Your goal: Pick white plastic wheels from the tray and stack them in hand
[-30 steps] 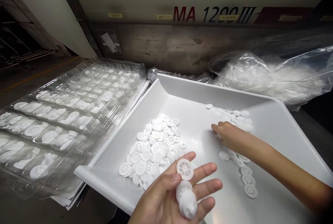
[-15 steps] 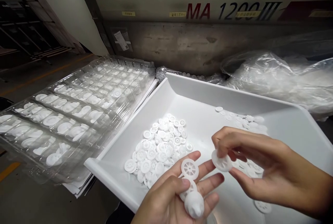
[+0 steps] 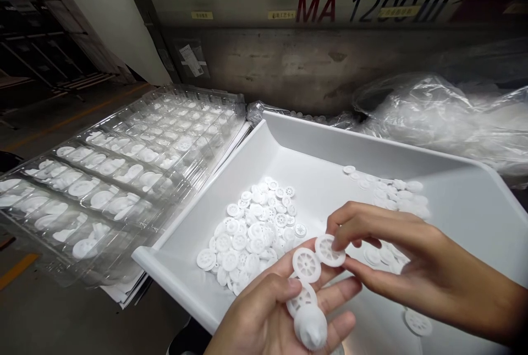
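The large white plastic tray (image 3: 462, 201) sits as before. Over it, the right hand (image 3: 396, 256) has moved left, fingertips pinching a white spoked plastic wheel (image 3: 329, 250), now touching the wheels stacked in the left hand (image 3: 284, 311), whose fingers curl around that stack (image 3: 306, 300).

A big grey machine (image 3: 313, 53) fills the wall ahead, its panel lettered "MA 1200 III" in red and black, with small yellow labels (image 3: 202, 15) along it. A pale slanted panel (image 3: 111, 25) leans at its left end. Beyond that, dark metal racks (image 3: 37, 53) stand in shadow. The concrete floor (image 3: 53, 118) carries a yellow line. The light is dim.
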`<state>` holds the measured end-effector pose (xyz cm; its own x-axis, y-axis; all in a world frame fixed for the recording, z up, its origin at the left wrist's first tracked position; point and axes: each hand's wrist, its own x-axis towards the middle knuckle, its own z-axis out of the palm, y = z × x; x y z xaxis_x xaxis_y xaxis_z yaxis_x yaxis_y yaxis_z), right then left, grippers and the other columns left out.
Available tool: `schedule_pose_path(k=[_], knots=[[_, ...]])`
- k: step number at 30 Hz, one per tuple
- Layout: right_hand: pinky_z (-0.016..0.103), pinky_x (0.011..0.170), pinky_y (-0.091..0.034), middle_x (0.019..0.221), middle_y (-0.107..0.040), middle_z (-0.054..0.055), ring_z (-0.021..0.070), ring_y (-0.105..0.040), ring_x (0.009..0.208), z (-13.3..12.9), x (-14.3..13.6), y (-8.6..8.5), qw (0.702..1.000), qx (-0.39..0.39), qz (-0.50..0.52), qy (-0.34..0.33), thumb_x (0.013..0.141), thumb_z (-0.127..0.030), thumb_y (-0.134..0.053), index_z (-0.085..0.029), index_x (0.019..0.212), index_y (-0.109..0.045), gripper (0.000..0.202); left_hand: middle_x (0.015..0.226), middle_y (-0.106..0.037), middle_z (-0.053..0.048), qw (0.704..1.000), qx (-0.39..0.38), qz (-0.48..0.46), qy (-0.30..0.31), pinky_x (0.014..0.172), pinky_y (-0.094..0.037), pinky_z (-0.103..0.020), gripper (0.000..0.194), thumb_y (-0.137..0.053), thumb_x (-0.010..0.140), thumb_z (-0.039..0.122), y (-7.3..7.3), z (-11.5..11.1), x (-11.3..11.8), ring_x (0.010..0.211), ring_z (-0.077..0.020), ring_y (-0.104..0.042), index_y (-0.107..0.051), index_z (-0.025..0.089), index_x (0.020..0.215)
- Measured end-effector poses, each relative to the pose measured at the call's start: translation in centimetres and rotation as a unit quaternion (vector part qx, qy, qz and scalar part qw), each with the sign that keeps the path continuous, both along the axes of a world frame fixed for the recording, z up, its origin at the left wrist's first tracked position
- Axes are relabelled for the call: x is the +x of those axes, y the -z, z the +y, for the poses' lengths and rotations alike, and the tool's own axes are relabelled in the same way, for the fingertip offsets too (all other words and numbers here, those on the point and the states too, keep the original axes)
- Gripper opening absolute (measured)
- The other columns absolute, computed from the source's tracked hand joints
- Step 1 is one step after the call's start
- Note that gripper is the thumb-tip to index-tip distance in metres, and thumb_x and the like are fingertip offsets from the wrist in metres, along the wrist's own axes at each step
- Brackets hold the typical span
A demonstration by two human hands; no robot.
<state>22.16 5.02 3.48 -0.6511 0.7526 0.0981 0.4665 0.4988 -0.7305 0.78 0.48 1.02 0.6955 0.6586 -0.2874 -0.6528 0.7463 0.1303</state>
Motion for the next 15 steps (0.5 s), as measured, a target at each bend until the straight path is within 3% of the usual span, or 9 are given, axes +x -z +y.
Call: schedule_pose_path(k=[9,15], knots=[[0.02,0.079,-0.046,0.105,-0.056,-0.004,0.01,-0.055,0.094,0.08,0.2,-0.13,0.999,0.021,-0.019,-0.015,0.091,-0.021,-0.058,-0.029,0.102,-0.053,0.014,0.145,-0.046,-0.014,1.0,-0.015,0.001,-0.01,0.109,-0.033,-0.04,0.042,-0.052,0.087,0.014,0.27,-0.25,-0.29,0.133,-0.0314,-0.044,-0.058,0.014,0.129],[0.021,0.078,-0.046,0.103,-0.056,-0.005,0.0093,-0.056,0.092,0.06,0.37,-0.3,1.0,0.008,-0.022,-0.01,0.092,-0.024,-0.059,-0.031,0.102,-0.054,0.013,0.146,-0.046,-0.011,1.0,0.016,-0.007,0.006,0.107,-0.035,-0.036,0.04,-0.049,0.09,0.015,0.04,-0.02,-0.38,0.135,-0.0287,-0.042,-0.058,0.016,0.129]])
